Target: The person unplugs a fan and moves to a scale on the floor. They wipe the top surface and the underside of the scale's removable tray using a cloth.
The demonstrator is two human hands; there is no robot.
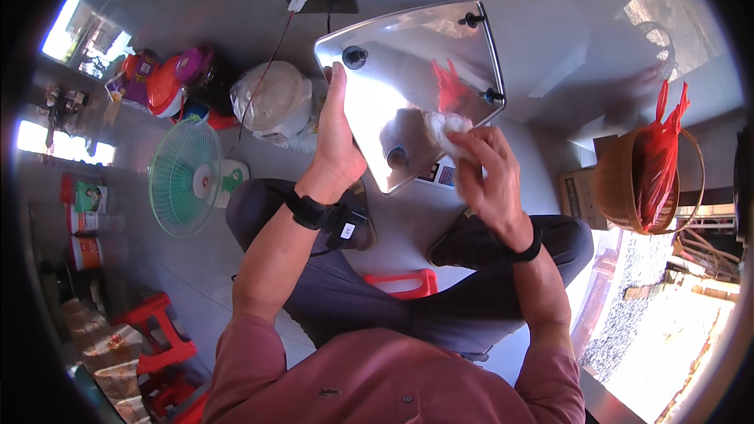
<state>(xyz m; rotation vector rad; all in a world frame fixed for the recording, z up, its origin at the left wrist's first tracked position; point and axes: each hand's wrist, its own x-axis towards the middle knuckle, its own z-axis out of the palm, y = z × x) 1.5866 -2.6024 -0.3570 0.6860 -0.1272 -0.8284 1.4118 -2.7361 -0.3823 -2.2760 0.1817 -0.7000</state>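
Observation:
A mirror-bright metal panel (406,53) is tilted in front of me, with rounded corners and black feet or fittings near its corners. Its left edge rests in my left hand (337,141), the thumb lying along the shiny face and the fingers hidden behind. My right hand (489,176) pinches a crumpled white cloth or tissue (445,129) against the panel's lower right part. Part of the right hand is blurred. Below that edge shows a white item with dark printed squares (446,175), mostly covered by the panel and hand.
A green fan (185,179) stands left, near a plastic-wrapped tub (274,97). Behind the panel is a wall socket plate (341,0) with cords. Right, a wicker basket (612,182) holds a red plastic bag (657,171). Red stools (156,335) stand lower left.

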